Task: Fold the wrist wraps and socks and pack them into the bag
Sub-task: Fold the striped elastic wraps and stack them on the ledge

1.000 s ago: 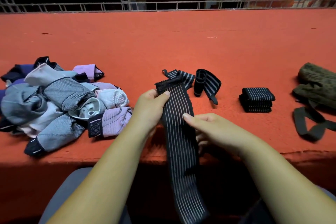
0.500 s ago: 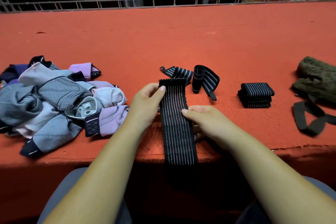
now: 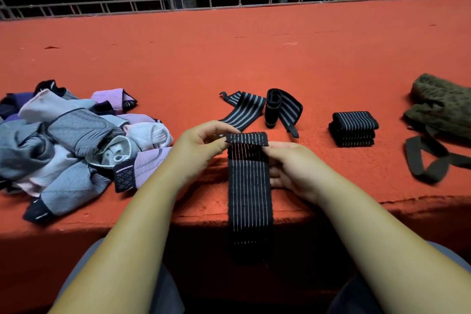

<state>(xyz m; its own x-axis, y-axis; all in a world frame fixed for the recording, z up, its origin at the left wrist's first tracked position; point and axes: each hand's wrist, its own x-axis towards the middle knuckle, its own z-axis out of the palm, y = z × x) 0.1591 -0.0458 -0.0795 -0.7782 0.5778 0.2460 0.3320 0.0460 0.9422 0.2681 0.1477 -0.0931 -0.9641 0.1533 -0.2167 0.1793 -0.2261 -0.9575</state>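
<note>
Wrap in both grips here: the black wrist wrap (image 3: 249, 186) with thin pale stripes lies lengthwise between them, its long axis running straight away from the person. The far end is turned back over itself into a short flap (image 3: 246, 138) that sits crosswise at the top. The near end drops over the front edge of the red counter (image 3: 254, 58) and hangs into the dark below the grips.

The left grip (image 3: 201, 145) pinches the flap's left corner between thumb and curled fingers. The right grip (image 3: 293, 168) clasps the strip's right edge just below the flap, thumb on top, fingers tucked beneath the fabric.

Just beyond the grips a loose striped wrap (image 3: 243, 109) lies flat, slanting away to the left. Beside it a half-rolled wrap (image 3: 274, 107) stands on end, its tail trailing back toward the right grip. Further right of the right grip sits a folded wrap (image 3: 353, 129), a neat black block. Well to the right again lies the olive bag (image 3: 443, 107), slumped, with its dark strap (image 3: 428, 160) looping on the counter.

Left of the left grip is a heap of socks (image 3: 76, 140) in grey, lilac, white and navy, the nearest lilac one just beside the left wrist. A metal railing (image 3: 229, 0) runs along the counter's far edge.
</note>
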